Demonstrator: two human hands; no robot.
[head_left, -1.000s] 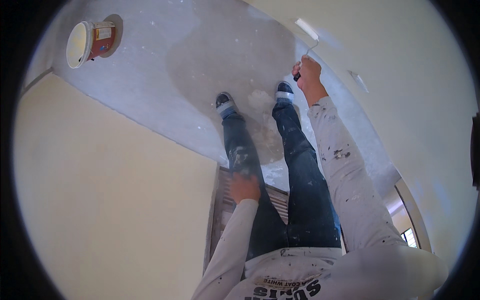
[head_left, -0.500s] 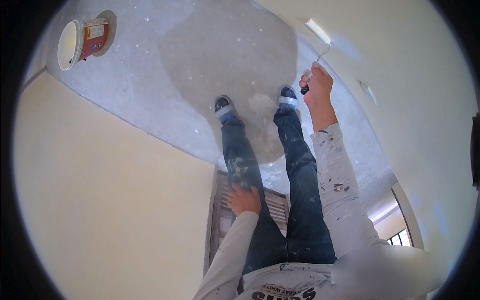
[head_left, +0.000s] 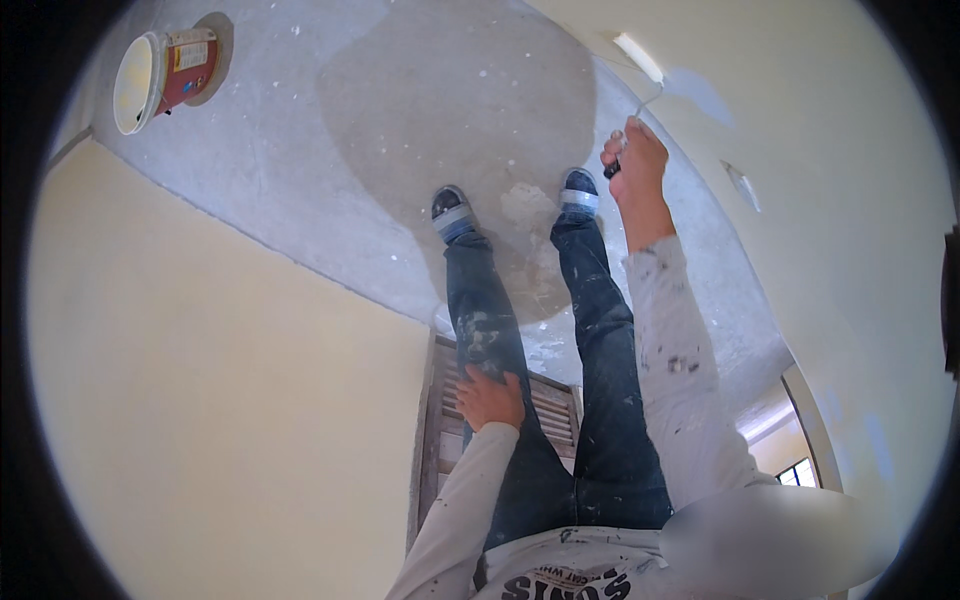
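My right hand (head_left: 637,165) is closed round the dark handle of a paint roller (head_left: 639,57), out at the end of my stretched right arm. The roller's white sleeve lies against the pale cream wall (head_left: 840,200) on the right, low down near the floor. Its thin bent metal frame runs from the sleeve to my grip. My left hand (head_left: 490,398) rests on my left thigh, fingers spread over the dark paint-spotted trousers (head_left: 487,340), and holds nothing.
A red and white paint bucket (head_left: 180,75) stands on the grey concrete floor (head_left: 270,150) at the far left. Another cream wall (head_left: 230,400) rises on the left. Behind my legs is a brown slatted wooden door (head_left: 437,420). A small wall opening (head_left: 741,186) shows on the right.
The roller and my right hand stay nearly in place, shifted only slightly. The whole view has tilted a little. My left hand still rests on my thigh.
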